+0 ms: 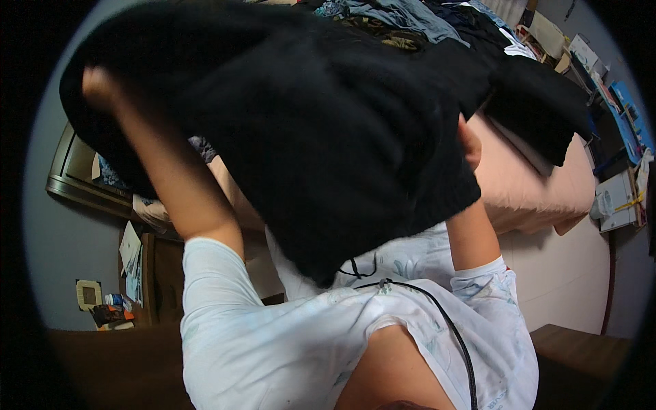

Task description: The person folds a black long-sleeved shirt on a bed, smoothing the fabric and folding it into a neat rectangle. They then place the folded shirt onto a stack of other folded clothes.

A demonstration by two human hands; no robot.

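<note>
A large black cloth garment (318, 138) is spread in the air before my chest and hides much of the bed behind it. Its left part is raised by my left hand (98, 89), which is blurred by motion, with the arm stretched out. My right hand (469, 144) grips the garment's right side, most of its fingers covered by the cloth. The lower corner of the fabric hangs in front of my white patterned clothes.
The bed (533, 200) has a pink sheet. Dark folded cloth (543, 102) lies at its right, and piled clothes (410, 23) at its far side. A wooden headboard (87, 169) stands left; a cabinet (615, 200) stands right. Clutter (115, 310) sits at lower left.
</note>
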